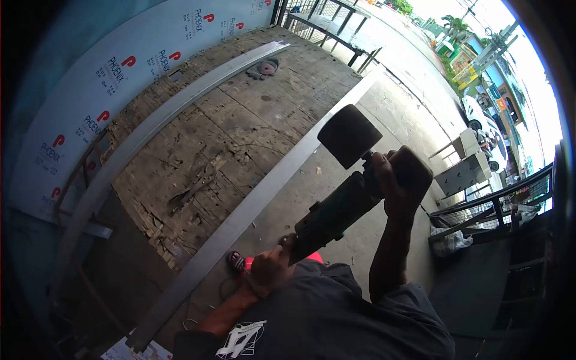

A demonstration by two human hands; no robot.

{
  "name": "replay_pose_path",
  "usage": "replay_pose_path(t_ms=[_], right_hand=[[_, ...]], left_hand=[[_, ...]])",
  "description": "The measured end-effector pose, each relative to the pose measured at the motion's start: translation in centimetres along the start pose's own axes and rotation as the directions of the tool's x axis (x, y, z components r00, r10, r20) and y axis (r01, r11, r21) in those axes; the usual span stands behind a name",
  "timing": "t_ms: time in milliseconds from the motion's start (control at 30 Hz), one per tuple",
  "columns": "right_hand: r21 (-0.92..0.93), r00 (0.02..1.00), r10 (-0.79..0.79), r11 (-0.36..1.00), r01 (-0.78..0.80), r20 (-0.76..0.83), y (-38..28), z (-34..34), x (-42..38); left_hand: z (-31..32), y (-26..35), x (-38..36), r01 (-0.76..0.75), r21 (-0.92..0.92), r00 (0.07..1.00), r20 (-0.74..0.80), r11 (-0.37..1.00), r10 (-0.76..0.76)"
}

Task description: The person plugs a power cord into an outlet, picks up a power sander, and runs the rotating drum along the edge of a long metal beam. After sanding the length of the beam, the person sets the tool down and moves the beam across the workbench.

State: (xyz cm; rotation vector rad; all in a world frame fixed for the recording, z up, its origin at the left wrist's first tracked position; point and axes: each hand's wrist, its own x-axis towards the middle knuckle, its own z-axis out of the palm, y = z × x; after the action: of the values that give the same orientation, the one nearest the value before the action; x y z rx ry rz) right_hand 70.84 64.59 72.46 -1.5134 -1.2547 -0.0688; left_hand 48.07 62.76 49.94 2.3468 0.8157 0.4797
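My left hand (273, 267) is closed round the rear end of a dark green, long-bodied power tool (336, 216), low in front of my shirt. My right hand (390, 183) grips its front end, fingers wrapped near the head. Two dark, blocky drum-like pieces sit at that end: one block (350, 137) stands out to the left, and the other block (412, 171) is partly behind my right hand. The tool is tilted, its head up and to the right. Shadow hides the exact kind of tool. Just left of it runs a long silver metal bar (258, 213).
A worn wooden tabletop (198, 156) carries a second long metal bar (174, 111) and a round pinkish disc (267, 68). Behind stands a sheet printed PHOENIX (90, 90). A metal-framed table (336, 30) is at the back. A white plastic bag (451, 241) lies right, by mesh railing.
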Motion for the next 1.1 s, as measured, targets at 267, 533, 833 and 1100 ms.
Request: replay_pose_path(t_ms=[267, 533, 833, 1100], right_hand=[[0.065, 0.985, 0.078, 0.994, -0.089, 0.156, 9.4, -2.9, 1.1], [0.295, 0.944, 0.047, 0.944, -0.149, 0.325, 17.1, -14.7, 4.8], [0.037, 0.949, 0.313, 0.949, -0.314, 0.037, 30.5, -18.0, 4.2], [0.020, 0.911, 0.385, 0.922, -0.386, -0.145, 39.6, -20.2, 7.2]], left_hand=[[6.1, 3.9, 2.2, 0.033, 0.072, 0.999, 0.002, 0.997, -0.034], [9.0, 9.2, 10.0, -0.029, 0.191, 0.986, -0.154, 0.981, 0.059], [13.9, 12.6, 19.8, -0.045, 0.063, 0.972, 0.232, 0.997, 0.029], [16.1, 7.4, 46.2, -0.057, 0.271, 0.968, -0.221, 0.961, 0.120]])
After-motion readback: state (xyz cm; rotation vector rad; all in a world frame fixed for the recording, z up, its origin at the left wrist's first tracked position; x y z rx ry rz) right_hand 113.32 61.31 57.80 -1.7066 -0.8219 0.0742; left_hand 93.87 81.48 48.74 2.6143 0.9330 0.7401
